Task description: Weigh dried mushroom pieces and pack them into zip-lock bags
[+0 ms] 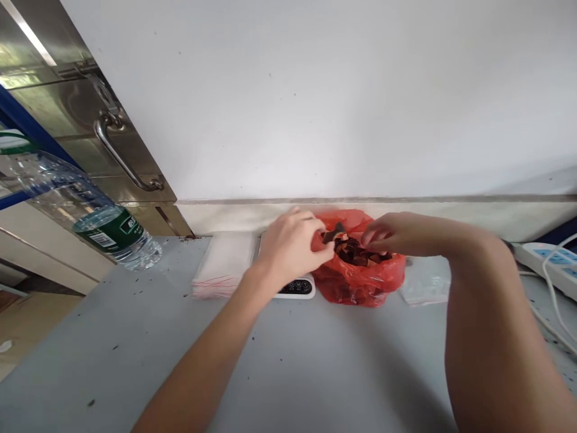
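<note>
A red plastic bag [360, 288] stands with its mouth open, filled with dark brown dried pieces [354, 249] that look like dried peel. My left hand [295, 243] is at the bag's left rim, thumb and forefinger closed on a dark dried piece [336, 231]. From the other side my right hand [385, 233] reaches over the opening, its fingers loosely bent and apart just above the pieces. Under my left hand, partly hidden, lies a white digital scale [300, 287] with a black button panel. To its left is a stack of clear bags [225, 264] with red edges.
A large water bottle [112, 231] with a green label stands at the table's left edge. Right of the red bag lie clear plastic bags [426, 279]. Farther right are a power strip [552, 264] and white cables. A white wall [315, 108] borders the grey table [288, 373] behind.
</note>
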The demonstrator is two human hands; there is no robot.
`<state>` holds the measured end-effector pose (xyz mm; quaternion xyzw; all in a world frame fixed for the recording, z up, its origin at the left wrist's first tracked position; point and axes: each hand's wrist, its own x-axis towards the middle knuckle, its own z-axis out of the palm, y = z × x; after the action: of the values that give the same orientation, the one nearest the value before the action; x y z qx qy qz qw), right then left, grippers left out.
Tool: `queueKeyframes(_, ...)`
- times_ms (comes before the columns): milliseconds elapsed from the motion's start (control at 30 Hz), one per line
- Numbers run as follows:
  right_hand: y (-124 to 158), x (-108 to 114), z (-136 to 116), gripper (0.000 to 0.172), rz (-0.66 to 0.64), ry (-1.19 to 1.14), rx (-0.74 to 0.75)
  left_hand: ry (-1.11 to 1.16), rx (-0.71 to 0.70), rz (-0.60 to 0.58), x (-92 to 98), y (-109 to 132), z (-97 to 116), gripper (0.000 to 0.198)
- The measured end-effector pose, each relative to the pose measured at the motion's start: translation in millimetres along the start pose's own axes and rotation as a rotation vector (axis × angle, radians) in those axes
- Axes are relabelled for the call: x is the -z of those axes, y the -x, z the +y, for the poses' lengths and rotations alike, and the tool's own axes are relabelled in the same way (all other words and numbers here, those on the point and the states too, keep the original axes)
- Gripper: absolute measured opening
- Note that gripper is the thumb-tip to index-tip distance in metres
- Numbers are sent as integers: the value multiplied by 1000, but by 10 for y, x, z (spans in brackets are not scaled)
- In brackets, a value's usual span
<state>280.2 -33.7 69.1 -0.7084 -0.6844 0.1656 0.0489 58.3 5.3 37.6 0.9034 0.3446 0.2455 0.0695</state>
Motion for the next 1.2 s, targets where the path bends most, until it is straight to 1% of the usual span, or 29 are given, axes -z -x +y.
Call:
queueKeyframes(67, -33, -30, 67, 17, -133, 3, -26, -22, -38, 6, -142, -16, 66, 17)
queueKeyframes(100, -47, -39, 81, 18, -174, -9, -50, -21, -54, -17, -185, -5, 69, 18)
queueKeyframes(133, -57, -41, 84, 23, -144, -36, -65, -7, -77, -49, -206, 16, 55, 19)
queueKeyframes(167, -62, -40, 79, 34, -93, -67, -83, 17, -100, -85, -208, 43, 28, 19)
queueKeyframes(233, -59, -28, 52, 65, 26, -133, -110, 80, -137, -145, -171, 105, -44, 18)
queueKeyframes(267, -52, -21, 34, 77, 80, -160, -113, 116, -146, -160, -141, 133, -82, 18)
queueKeyframes(300, -43, -14, 15, 84, 127, -178, -112, 154, -146, -160, -106, 157, -119, 18)
queueKeyframes(367, -18, 0, -28, 87, 197, -192, -105, 222, -126, -134, -26, 188, -190, 20)
queueKeyframes(433, 12, 20, -83, 82, 264, -198, -98, 249, -85, -89, 71, 202, -263, 25)
queueKeyframes(467, 29, 34, -115, 78, 296, -194, -93, 237, -56, -73, 126, 206, -303, 26)
queueKeyframes(500, 44, 49, -148, 70, 317, -185, -87, 212, -26, -80, 185, 212, -346, 26)
queueKeyframes(533, 57, 64, -181, 61, 322, -171, -85, 190, 11, -117, 245, 219, -392, 26)
queueKeyframes(567, 64, 73, -212, 49, 301, -151, -86, 180, 55, -161, 302, 230, -438, 27)
queueKeyframes(600, 63, 75, -237, 37, 245, -125, -88, 178, 96, -204, 354, 244, -484, 27)
queueKeyframes(633, 53, 66, -255, 25, 156, -93, -89, 171, 131, -240, 399, 259, -528, 28)
queueKeyframes(667, 32, 44, -265, 17, 45, -59, -93, 163, 161, -266, 435, 276, -567, 29)
queueKeyframes(700, 3, 11, -267, 17, -69, -28, -107, 149, 183, -284, 462, 293, -600, 30)
queueKeyframes(733, -31, -30, -261, 22, -165, -2, -133, 134, 199, -296, 481, 308, -626, 31)
queueKeyframes(767, -67, -73, -251, 28, -228, 15, -164, 123, 212, -305, 495, 320, -644, 32)
queueKeyframes(800, -99, -113, -238, 32, -255, 24, -196, 116, 221, -311, 503, 329, -654, 32)
queueKeyframes(867, -137, -162, -212, 31, -243, 16, -224, 116, 229, -318, 515, 338, -656, 33)
queueKeyframes(900, -140, -166, -202, 26, -221, 2, -210, 120, 230, -318, 519, 339, -651, 34)
queueKeyframes(967, -119, -141, -190, 11, -162, -37, -167, 128, 229, -315, 529, 337, -638, 34)
queueKeyframes(1000, -102, -120, -187, 7, -123, -54, -148, 131, 226, -315, 534, 336, -633, 34)
queueKeyframes(1067, -72, -79, -186, 36, -38, -71, -123, 133, 220, -315, 541, 333, -629, 34)
queueKeyframes(1133, -61, -57, -185, 63, 16, -71, -126, 131, 223, -319, 545, 333, -632, 34)
queueKeyframes(1167, -62, -54, -185, 72, 34, -74, -126, 128, 230, -324, 547, 334, -634, 35)
queueKeyframes(1200, -65, -54, -185, 77, 51, -83, -118, 124, 239, -331, 548, 336, -635, 36)
